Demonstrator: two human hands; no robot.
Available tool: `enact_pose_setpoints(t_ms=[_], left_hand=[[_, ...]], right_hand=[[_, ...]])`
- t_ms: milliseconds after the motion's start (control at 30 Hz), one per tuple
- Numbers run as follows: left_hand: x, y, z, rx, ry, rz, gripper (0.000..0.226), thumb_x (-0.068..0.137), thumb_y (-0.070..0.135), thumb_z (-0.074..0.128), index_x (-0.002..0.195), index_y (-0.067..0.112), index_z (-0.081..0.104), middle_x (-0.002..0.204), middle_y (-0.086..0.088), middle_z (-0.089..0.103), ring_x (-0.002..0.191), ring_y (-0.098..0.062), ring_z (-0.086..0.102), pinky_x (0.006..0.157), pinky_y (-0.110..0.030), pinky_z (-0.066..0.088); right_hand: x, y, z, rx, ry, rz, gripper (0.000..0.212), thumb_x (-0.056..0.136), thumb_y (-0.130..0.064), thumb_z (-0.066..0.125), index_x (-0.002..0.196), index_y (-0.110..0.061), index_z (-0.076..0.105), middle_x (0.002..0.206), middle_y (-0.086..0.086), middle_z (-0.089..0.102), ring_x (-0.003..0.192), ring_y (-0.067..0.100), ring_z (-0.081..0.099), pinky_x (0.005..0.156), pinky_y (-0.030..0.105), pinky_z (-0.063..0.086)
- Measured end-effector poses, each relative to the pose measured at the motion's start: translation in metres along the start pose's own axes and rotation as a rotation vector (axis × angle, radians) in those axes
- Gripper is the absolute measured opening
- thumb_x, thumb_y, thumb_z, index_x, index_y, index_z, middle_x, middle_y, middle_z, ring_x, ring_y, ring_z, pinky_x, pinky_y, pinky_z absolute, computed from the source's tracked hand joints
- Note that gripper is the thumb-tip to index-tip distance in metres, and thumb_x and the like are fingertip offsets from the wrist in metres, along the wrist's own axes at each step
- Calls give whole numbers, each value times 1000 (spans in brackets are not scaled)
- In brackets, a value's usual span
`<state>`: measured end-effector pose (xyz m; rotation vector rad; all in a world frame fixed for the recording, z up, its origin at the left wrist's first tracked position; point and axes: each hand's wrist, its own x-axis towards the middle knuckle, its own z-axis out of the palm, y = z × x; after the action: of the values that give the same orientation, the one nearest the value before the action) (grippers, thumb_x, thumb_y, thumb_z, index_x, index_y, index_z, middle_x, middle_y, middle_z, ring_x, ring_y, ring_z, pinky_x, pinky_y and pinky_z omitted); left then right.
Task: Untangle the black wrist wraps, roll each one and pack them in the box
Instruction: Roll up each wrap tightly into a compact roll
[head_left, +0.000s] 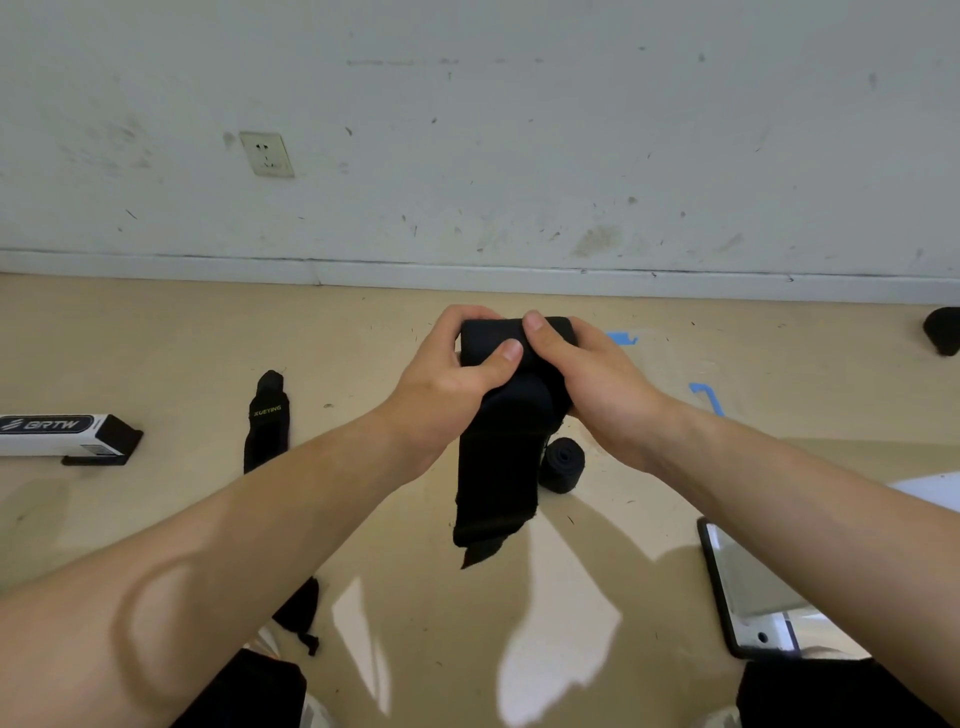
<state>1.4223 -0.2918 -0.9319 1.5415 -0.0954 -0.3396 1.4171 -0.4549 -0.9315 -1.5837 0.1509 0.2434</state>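
Note:
A black wrist wrap (501, 457) is held up above the floor, its upper end partly rolled between both hands and its loose tail hanging down. My left hand (449, 374) grips the roll from the left with the thumb across its front. My right hand (592, 384) grips it from the right, thumb on top. A finished black roll (562, 464) lies on the floor just behind the hanging tail. Another wrap (266, 421), unrolled and printed with small lettering, lies flat on the floor to the left. The white and black box (62, 434) lies at the far left, its end flap open.
A phone or tablet (748, 592) lies on the floor at the right. A small black pouch (298, 608) sits near my left knee. A dark round object (943, 330) is at the far right by the white baseboard (467, 273). Blue tape marks (709, 397) are on the beige floor.

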Motion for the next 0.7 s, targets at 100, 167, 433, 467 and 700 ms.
enact_pose_setpoints(t_ms=[100,167,433,467,700], left_hand=[[2,1,1,1,35,-39,48,94,35,76,131,14,54,110,-6,74,94,-18,77,82,-33,62],[4,2,0,51,41,-91,69,80,57,78,130,14,61,117,-5,76,105,-21,75,100,-42,58],[6,14,-1,-34,93,-181,48,98,53,61,118,11,74,111,-7,79,106,-25,76,102,-42,56],[6,17,-2,-87,109,-201,49,98,54,61,120,13,73,113,-7,79,107,-26,75,104,-44,55],[10,29,-25,-387,220,-271,51,103,53,52,132,14,67,118,-10,77,109,-29,75,97,-45,58]], right_hand=[[-2,-2,-2,40,21,-3,45,98,-53,58,122,-15,61,112,6,74,94,18,75,68,25,57],[-3,-2,-2,68,32,-3,43,98,-50,60,122,-14,61,112,7,75,94,19,76,70,26,58],[-2,-3,-2,111,-39,11,47,98,-55,55,126,-19,64,114,6,75,104,21,73,88,38,57],[-2,-3,-4,105,-75,34,47,101,-57,47,123,-21,67,108,4,76,98,17,72,88,36,54],[-2,3,-13,137,-292,145,37,100,-27,36,109,-15,70,93,2,66,67,14,61,67,30,51]])
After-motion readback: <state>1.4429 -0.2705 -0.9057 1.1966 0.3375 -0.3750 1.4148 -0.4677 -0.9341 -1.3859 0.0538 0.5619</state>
